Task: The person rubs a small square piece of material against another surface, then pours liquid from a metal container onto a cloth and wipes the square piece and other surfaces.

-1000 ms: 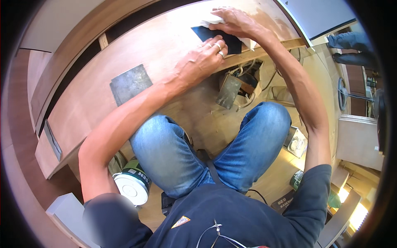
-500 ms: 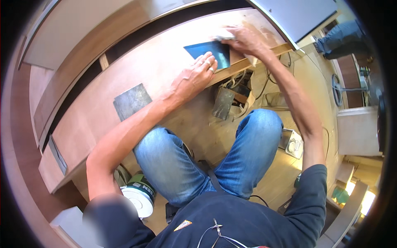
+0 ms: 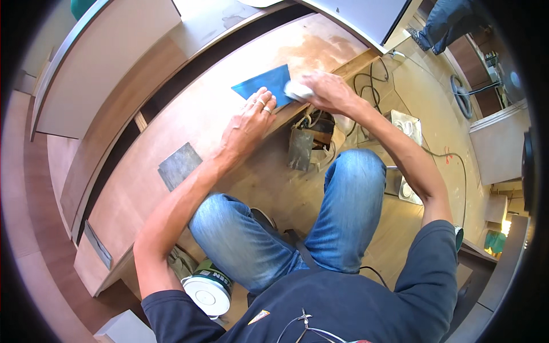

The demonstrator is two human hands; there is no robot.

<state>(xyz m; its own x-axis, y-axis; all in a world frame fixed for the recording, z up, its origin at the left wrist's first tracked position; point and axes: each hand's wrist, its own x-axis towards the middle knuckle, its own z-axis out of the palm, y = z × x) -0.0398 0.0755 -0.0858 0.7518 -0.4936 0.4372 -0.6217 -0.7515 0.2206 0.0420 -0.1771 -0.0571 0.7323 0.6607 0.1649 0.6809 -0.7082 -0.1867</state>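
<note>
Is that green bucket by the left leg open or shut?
Shut, it looks like: a round white lid covers the top of the bucket. What's inside, I cannot tell.

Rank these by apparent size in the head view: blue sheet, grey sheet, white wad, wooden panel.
1. Wooden panel
2. Blue sheet, partly under the left hand
3. Grey sheet
4. White wad, partly hidden by the right hand
</note>
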